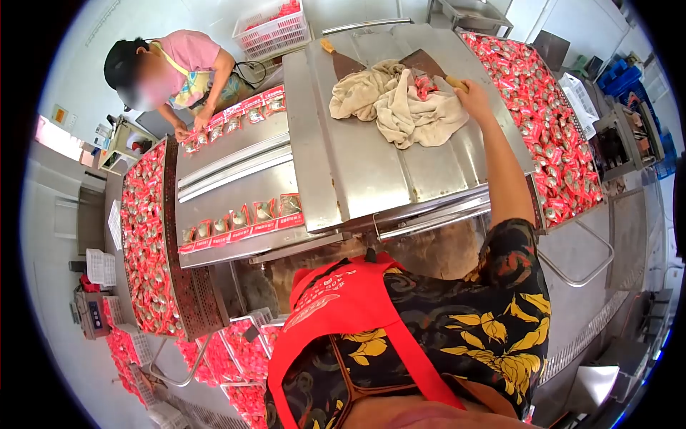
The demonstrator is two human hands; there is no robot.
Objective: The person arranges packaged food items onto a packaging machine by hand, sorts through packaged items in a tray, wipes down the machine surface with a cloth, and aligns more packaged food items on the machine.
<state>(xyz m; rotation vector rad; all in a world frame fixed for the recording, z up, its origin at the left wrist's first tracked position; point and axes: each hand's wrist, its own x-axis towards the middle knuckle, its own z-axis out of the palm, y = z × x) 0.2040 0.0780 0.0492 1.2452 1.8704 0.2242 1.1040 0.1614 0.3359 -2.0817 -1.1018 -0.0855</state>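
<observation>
My right hand reaches out over a steel machine lid, its fingers closed on the wooden handle of a scraper with a broad brown blade. Crumpled beige cloths lie beside and below it, with a scrap of red wrapper on top. A second scraper with a yellowish handle lies on the far side, partly against the cloths. My left hand is out of sight.
Left of the lid, red-printed pouches line the near and far edges of a steel bed. A co-worker handles the far row. Pouches fill a left tray and a right tray. A crate stands behind.
</observation>
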